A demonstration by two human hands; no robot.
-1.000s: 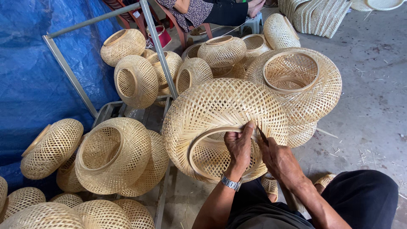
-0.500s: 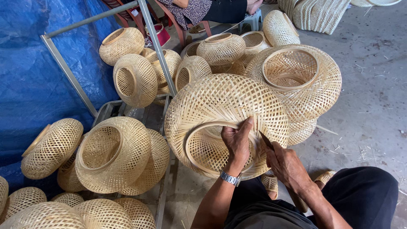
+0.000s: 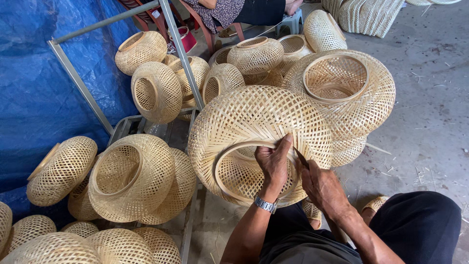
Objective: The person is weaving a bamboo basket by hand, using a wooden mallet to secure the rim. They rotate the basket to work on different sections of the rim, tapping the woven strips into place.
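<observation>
The woven bamboo lampshade (image 3: 254, 127) sits at the centre of the frame, tipped so that its round opening faces the camera, resting over the person's lap. The left hand (image 3: 273, 164) lies across the rim of that opening, fingers curled over the ring and the thumb stretched up onto the weave, so it grips the rim firmly; a metal wristwatch (image 3: 265, 203) circles that wrist. Just to the right, the right hand (image 3: 320, 183) is closed around a thin dark blade-like tool (image 3: 301, 157), whose tip points up and left to the rim beside the left thumb; whether the tip touches the weave cannot be told.

Right behind the held shade, toward the upper right, a second large lampshade (image 3: 351, 93) stands with its opening up, touching the first. Under it a smaller woven piece (image 3: 349, 151) peeks out. Further up the frame a cluster of smaller round shades (image 3: 254, 54) is piled together, and a thin metal frame (image 3: 181, 49) slants down through them from the top centre. At lower left another big shade (image 3: 132, 176) lies on its side with its opening turned up and left, with more shades (image 3: 61, 168) beside and below it. A blue tarpaulin (image 3: 39, 88) fills the upper left. The bare concrete floor (image 3: 430, 122) runs down the right side. At the top edge another person sits on a stool (image 3: 288, 22), only partly in view.
</observation>
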